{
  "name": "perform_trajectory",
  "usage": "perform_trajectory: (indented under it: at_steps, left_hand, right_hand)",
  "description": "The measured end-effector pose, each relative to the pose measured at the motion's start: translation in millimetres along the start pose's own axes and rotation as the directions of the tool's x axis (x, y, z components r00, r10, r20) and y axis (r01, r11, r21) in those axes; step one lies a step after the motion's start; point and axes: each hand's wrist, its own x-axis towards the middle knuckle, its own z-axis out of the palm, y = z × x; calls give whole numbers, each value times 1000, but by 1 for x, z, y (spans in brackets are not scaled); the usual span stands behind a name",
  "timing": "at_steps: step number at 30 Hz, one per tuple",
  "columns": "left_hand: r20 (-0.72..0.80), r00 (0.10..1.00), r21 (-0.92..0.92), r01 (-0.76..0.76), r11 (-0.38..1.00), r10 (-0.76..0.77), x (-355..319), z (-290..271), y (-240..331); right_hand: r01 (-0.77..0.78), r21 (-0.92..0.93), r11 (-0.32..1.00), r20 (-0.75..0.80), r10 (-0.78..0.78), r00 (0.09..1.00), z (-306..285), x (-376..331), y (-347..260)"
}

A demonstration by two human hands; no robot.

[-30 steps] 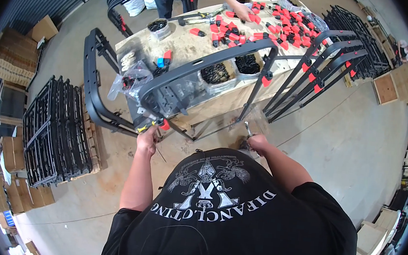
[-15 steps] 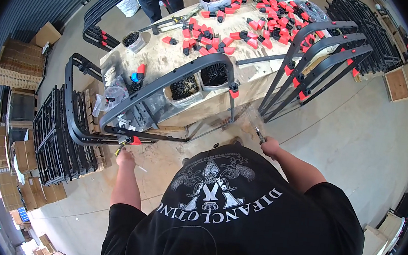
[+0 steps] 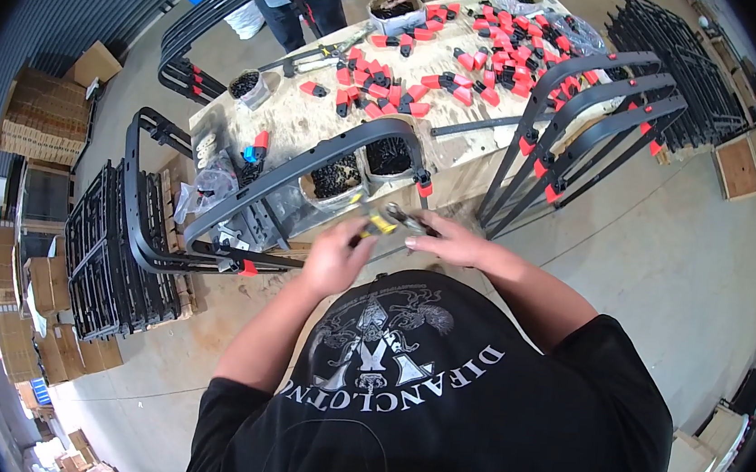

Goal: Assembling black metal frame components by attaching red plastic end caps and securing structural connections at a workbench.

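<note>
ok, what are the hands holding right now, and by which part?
Left hand grips a small yellow-and-black hand tool by its handle end. Right hand pinches a small dark part at the tool's tip; exact grip unclear.

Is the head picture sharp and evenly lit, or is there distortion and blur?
Head view: strong fisheye bending, dark corners around the round image; even, soft light; the table is sharp, the left hand and right hand slightly blurred.
</note>
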Motion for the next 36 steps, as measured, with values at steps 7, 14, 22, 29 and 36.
perform_trajectory:
  at_steps: [7, 14, 22, 29, 36]
  left_hand:
    - [-138, 982, -182, -154, 971, 130, 35, 29, 45]
    - [-3, 995, -475, 88, 876, -102, 49, 73, -4]
    - [139, 896, -294, 444, 846, -422, 60, 94, -12]
    - [235, 737, -600, 623, 502, -633, 92, 120, -17]
    - [280, 710, -721, 600, 346, -646, 109, 124, 1]
  right_hand:
    - [379, 520, 765, -306, -248, 919, 21, 18, -42]
    - [243, 397, 885, -211, -170, 963, 3, 0, -34]
    - [-105, -123, 987, -430, 43, 902, -35, -2, 17]
    - [33, 80, 996, -605, 22, 796, -61, 35, 56]
    - [74, 546, 835, -582, 314, 750, -76, 78, 70]
